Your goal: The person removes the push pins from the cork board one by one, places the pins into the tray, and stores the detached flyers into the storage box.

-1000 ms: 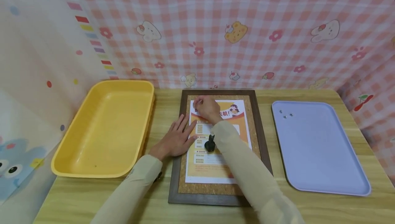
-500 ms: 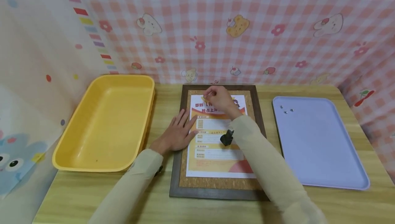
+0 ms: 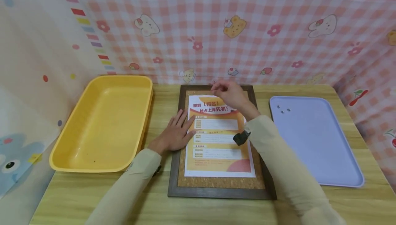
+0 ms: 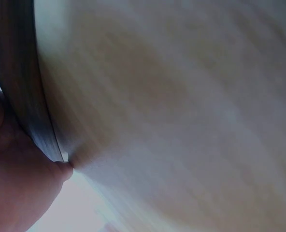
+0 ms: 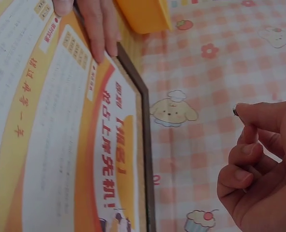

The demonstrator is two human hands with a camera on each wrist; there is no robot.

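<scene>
So the right hand (image 3: pixel 231 96) is up in the air over the top of a corkboard (image 3: pixel 222 183), close to the back edge of the counter (image 3: pixel 148 204). Its thumb and index finger are together, pinching a tiny shiny thing (image 5: pixel 235 110). Looks like a pin to me, but it's mostly hidden by the fingertips, so don't hold me to that. The other fingers are curled in below.

The left hand (image 3: pixel 174 134) rests across the left side of the board's dark frame, fingers straight and a bit apart, tips on the left margin of an orange and white poster (image 3: pixel 218 139). The poster lies on the cork, and the board sits mid-counter with its top up by the back edge.

Over by the counter's left edge there's a yellow tub (image 3: pixel 105 125). Toward the right edge is a lilac tray (image 3: pixel 318 142), with three little silvery bits (image 3: pixel 283 112) near its back left corner.
</scene>
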